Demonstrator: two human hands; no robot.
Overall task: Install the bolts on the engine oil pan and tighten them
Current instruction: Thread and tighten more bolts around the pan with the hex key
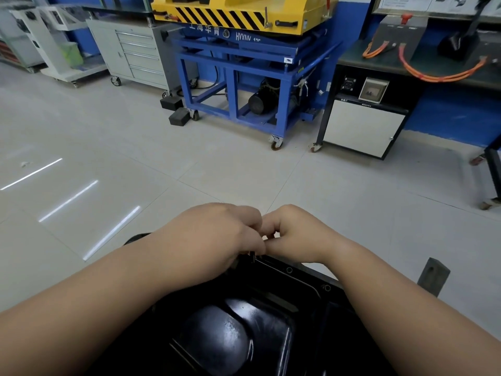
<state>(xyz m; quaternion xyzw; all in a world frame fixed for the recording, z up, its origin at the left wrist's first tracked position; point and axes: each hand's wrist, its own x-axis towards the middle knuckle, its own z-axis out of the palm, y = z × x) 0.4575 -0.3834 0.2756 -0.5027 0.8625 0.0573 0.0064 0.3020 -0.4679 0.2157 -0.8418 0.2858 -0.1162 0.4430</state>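
In the head view the black oil pan (244, 335) lies low in the middle. Its flange runs along the far edge, and open bolt holes (289, 270) show toward the far right corner. Both hands meet over that far edge.

The left hand (217, 234) has its fingers curled tight. A short dark stub, likely a bolt (253, 257), pokes down from them at the flange. The right hand (295, 234) is curled too, its fingertips against the left's. I cannot tell whether it pinches anything.

The step looks like starting a bolt by hand in a far-edge hole. Next the bolt needs to stand upright over its hole and be turned lightly until the threads catch. After that come the empty holes to the right.
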